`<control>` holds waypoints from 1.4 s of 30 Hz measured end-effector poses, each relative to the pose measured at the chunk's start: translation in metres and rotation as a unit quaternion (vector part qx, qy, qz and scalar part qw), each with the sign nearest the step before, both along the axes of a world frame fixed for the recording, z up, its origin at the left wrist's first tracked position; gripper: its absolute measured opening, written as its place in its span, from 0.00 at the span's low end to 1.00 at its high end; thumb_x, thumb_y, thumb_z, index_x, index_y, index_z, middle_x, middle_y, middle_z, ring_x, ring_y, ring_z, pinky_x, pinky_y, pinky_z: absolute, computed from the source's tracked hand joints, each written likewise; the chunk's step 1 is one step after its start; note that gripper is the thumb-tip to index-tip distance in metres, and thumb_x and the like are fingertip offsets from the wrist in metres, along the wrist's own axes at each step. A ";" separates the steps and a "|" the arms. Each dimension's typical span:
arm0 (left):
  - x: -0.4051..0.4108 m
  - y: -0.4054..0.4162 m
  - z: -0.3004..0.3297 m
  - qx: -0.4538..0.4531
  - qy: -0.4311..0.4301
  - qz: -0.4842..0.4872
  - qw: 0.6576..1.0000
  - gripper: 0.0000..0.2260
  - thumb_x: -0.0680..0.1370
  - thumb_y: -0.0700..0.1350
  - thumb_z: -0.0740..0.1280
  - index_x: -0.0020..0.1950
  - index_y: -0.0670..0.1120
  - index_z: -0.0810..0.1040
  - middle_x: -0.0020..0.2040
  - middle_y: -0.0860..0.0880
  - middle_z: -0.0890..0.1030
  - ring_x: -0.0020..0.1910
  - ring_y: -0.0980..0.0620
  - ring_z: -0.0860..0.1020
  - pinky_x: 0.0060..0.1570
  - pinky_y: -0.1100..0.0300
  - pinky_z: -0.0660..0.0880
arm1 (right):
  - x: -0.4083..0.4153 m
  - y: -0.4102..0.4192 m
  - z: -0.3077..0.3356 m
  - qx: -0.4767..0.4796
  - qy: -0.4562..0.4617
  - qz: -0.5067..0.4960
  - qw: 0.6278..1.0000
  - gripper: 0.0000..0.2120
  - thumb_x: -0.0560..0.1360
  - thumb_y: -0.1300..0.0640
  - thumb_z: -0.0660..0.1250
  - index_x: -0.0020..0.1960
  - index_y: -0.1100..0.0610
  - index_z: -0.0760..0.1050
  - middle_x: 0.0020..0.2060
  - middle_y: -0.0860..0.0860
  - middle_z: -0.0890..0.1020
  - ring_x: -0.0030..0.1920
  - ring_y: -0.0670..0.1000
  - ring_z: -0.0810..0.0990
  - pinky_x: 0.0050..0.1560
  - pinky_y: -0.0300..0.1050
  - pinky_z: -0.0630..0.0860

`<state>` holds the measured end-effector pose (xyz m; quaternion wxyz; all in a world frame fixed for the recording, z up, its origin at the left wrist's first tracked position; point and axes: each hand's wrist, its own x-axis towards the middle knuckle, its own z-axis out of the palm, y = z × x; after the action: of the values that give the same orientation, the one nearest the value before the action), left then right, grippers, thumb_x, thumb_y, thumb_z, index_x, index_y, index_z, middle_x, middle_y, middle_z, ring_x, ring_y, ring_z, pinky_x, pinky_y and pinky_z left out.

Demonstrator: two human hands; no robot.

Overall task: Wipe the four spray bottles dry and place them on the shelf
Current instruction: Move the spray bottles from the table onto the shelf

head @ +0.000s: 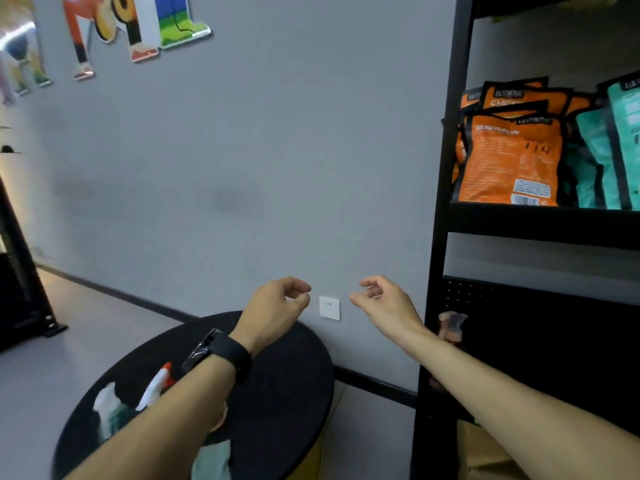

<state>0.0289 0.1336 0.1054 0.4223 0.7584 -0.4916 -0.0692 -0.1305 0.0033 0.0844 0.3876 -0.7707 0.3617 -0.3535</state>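
Both my arms reach forward over a round black table (277,393). My left hand (277,308), with a black watch on its wrist, hangs in the air with loosely curled fingers and holds nothing. My right hand (382,301) floats beside the black shelf (440,237), fingers loosely bent, also holding nothing. On the table, under my left forearm, lies a spray bottle (156,386) with a white trigger head and orange nozzle. A brownish spray bottle (452,327) stands on a low shelf level behind my right wrist. A pale cloth (213,460) lies at the table's near edge.
Orange bags (509,157) and teal bags (620,147) fill the middle shelf level. A white wall socket (329,307) sits on the grey wall between my hands. A cardboard box (485,455) is at the shelf's bottom. A black stand (20,289) is at the far left.
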 end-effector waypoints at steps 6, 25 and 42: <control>0.042 0.047 -0.010 0.007 0.001 0.054 0.999 0.07 0.80 0.47 0.65 0.56 0.53 0.80 0.50 0.55 0.83 0.51 0.56 0.80 0.38 0.68 0.73 | 0.059 0.029 -0.017 0.025 0.034 0.058 0.997 0.14 0.75 0.50 0.66 0.59 0.49 0.73 0.51 0.44 0.77 0.50 0.44 0.77 0.49 0.41 0.74; 0.165 0.125 -0.131 0.078 0.067 0.181 0.978 0.06 0.79 0.45 0.67 0.52 0.53 0.83 0.44 0.58 0.83 0.47 0.59 0.81 0.54 0.60 0.78 | 0.220 0.078 -0.152 0.076 0.168 0.178 0.967 0.15 0.74 0.50 0.69 0.59 0.50 0.77 0.48 0.44 0.79 0.51 0.45 0.78 0.54 0.42 0.74; 0.201 0.110 -0.222 0.067 0.130 0.171 0.974 0.08 0.79 0.44 0.67 0.56 0.50 0.83 0.45 0.57 0.84 0.42 0.63 0.80 0.40 0.77 0.71 | 0.318 0.073 -0.227 0.034 0.154 0.174 0.972 0.16 0.72 0.44 0.70 0.56 0.50 0.76 0.52 0.46 0.79 0.52 0.48 0.77 0.52 0.46 0.75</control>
<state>0.2301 0.2440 -0.1165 0.4361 0.8426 -0.2896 -0.1263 0.1879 0.0758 -0.1427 0.4092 -0.8530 0.2895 -0.1456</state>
